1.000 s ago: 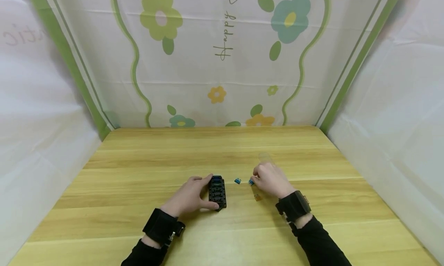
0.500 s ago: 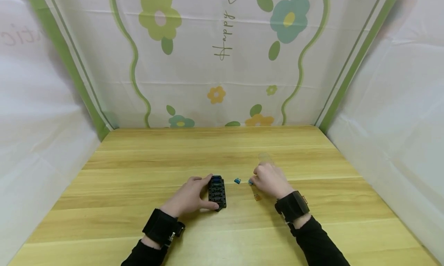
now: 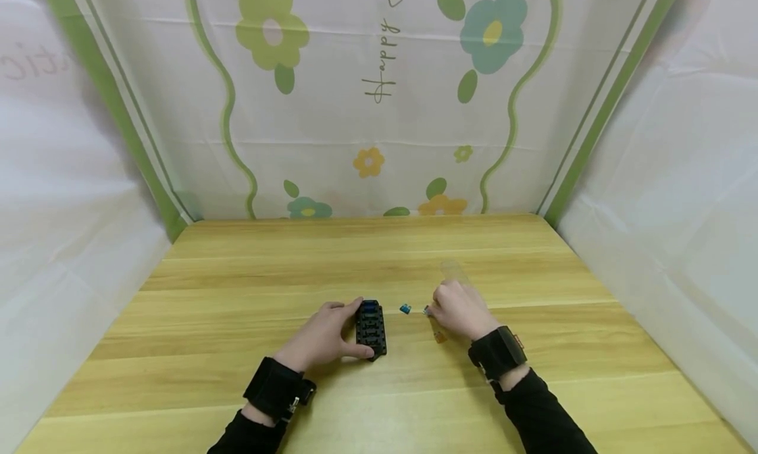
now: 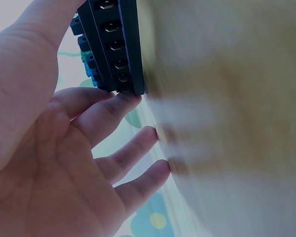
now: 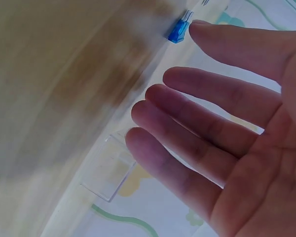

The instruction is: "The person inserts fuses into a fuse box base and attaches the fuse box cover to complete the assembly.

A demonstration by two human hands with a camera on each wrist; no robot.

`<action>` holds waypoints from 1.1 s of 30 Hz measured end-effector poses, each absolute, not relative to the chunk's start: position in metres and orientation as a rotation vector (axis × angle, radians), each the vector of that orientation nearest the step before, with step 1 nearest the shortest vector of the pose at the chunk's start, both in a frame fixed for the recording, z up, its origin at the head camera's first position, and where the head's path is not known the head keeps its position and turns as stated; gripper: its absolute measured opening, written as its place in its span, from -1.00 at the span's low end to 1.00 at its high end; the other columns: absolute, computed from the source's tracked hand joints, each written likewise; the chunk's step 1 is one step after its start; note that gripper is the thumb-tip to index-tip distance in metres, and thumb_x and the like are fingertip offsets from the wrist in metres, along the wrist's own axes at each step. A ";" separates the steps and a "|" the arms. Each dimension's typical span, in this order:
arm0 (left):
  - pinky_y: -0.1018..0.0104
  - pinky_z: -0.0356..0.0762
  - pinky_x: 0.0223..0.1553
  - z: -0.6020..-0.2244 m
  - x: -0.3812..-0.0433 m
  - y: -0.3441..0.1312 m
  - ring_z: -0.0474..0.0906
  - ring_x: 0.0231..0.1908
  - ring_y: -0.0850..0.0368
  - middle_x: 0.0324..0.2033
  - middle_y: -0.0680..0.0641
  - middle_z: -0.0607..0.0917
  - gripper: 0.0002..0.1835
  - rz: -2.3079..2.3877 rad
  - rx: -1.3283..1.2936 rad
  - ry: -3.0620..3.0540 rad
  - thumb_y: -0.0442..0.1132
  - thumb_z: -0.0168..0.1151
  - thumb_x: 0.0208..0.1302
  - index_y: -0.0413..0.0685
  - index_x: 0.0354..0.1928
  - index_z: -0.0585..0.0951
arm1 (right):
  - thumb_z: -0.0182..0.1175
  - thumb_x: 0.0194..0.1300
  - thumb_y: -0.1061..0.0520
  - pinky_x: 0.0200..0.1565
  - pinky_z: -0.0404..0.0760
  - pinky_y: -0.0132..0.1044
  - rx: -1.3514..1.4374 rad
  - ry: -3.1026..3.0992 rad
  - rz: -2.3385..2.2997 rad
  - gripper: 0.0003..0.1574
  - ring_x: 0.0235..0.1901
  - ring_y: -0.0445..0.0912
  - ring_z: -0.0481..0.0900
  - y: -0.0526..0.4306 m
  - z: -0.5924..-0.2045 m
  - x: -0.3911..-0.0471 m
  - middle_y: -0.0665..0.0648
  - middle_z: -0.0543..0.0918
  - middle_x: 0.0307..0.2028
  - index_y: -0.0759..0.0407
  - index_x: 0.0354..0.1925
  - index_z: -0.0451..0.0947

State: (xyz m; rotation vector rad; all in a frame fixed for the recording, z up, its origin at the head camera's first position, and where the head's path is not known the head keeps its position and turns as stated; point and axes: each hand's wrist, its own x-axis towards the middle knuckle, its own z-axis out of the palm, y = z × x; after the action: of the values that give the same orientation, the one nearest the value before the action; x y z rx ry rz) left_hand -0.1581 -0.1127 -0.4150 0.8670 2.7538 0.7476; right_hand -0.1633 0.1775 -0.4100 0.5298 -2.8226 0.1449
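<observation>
A black fuse box (image 3: 371, 327) with a row of slots lies in front of me, a blue fuse seated at its far end. My left hand (image 3: 322, 335) holds it by the ends, thumb at the near end and fingertips at the far end; its underside edge (image 4: 113, 44) shows in the left wrist view. My right hand (image 3: 462, 308) rests low over the table, fingers loosely extended. Just beyond its thumb lies a blue blade fuse (image 5: 178, 30), with nothing visibly pinched. Another blue fuse (image 3: 405, 308) lies between that hand and the box.
An orange fuse (image 3: 439, 337) lies on the wooden table (image 3: 266, 263), near the right wrist. A clear plastic cover (image 5: 108, 170) stands just past the right hand. White printed cloth (image 3: 331, 112) walls the back and both sides.
The right hand and wrist have shifted very slightly left, and the blue fuse at its fingertips has turned or shifted a little. The left hand and fuse box have stayed in place.
</observation>
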 end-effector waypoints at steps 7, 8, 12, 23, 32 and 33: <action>-0.08 0.24 0.17 -0.414 -0.157 -0.113 0.16 0.29 -0.22 0.27 -0.28 0.32 0.09 0.757 0.860 2.748 0.34 0.32 -0.04 -0.01 0.47 0.15 | 0.33 0.14 0.06 -0.65 0.19 -0.43 0.550 -2.820 0.143 -0.47 -0.69 -0.23 0.23 0.178 -0.411 -0.164 -0.05 0.33 -0.65 -0.01 -0.82 0.31; -0.08 0.25 0.17 -0.413 -0.157 -0.112 0.16 0.29 -0.22 0.27 -0.28 0.31 0.09 0.755 0.859 2.748 0.35 0.32 -0.05 -0.01 0.47 0.15 | 0.33 0.14 0.06 -0.65 0.18 -0.44 0.555 -2.818 0.137 -0.46 -0.69 -0.24 0.23 0.178 -0.411 -0.164 -0.05 0.33 -0.66 -0.01 -0.82 0.31; -0.09 0.26 0.17 -0.414 -0.156 -0.112 0.17 0.28 -0.22 0.27 -0.29 0.31 0.10 0.754 0.852 2.748 0.35 0.33 -0.06 -0.01 0.47 0.16 | 0.34 0.13 0.06 -0.64 0.17 -0.43 0.569 -2.800 0.131 -0.45 -0.68 -0.24 0.22 0.176 -0.412 -0.164 -0.05 0.32 -0.67 -0.02 -0.84 0.29; -0.07 0.25 0.17 -0.415 -0.157 -0.112 0.17 0.29 -0.21 0.27 -0.28 0.32 0.09 0.765 0.871 2.756 0.35 0.32 -0.04 -0.01 0.47 0.15 | 0.36 0.10 0.04 -0.61 0.29 -0.38 0.542 -2.796 0.102 -0.49 -0.64 -0.22 0.29 0.175 -0.412 -0.165 -0.08 0.35 -0.62 -0.08 -0.82 0.34; -0.07 0.24 0.18 -0.415 -0.157 -0.112 0.17 0.29 -0.21 0.27 -0.27 0.33 0.10 0.757 0.874 2.751 0.36 0.31 -0.04 -0.01 0.47 0.15 | 0.33 0.13 0.06 -0.66 0.19 -0.42 0.541 -2.816 0.069 -0.44 -0.66 -0.23 0.26 0.174 -0.412 -0.165 -0.05 0.34 -0.61 -0.09 -0.86 0.30; -0.07 0.25 0.17 -0.416 -0.157 -0.113 0.17 0.29 -0.21 0.26 -0.27 0.33 0.10 0.758 0.875 2.753 0.36 0.31 -0.04 -0.02 0.47 0.15 | 0.33 0.13 0.06 -0.66 0.18 -0.42 0.540 -2.818 0.066 -0.44 -0.66 -0.23 0.25 0.174 -0.412 -0.165 -0.04 0.34 -0.61 -0.08 -0.86 0.30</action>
State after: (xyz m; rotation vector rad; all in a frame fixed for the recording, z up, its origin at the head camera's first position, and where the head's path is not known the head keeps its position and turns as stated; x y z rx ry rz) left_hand -0.1573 -0.1126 -0.4157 0.8755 2.7525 0.7577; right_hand -0.1651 0.1736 -0.4118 0.5403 -2.8184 0.0657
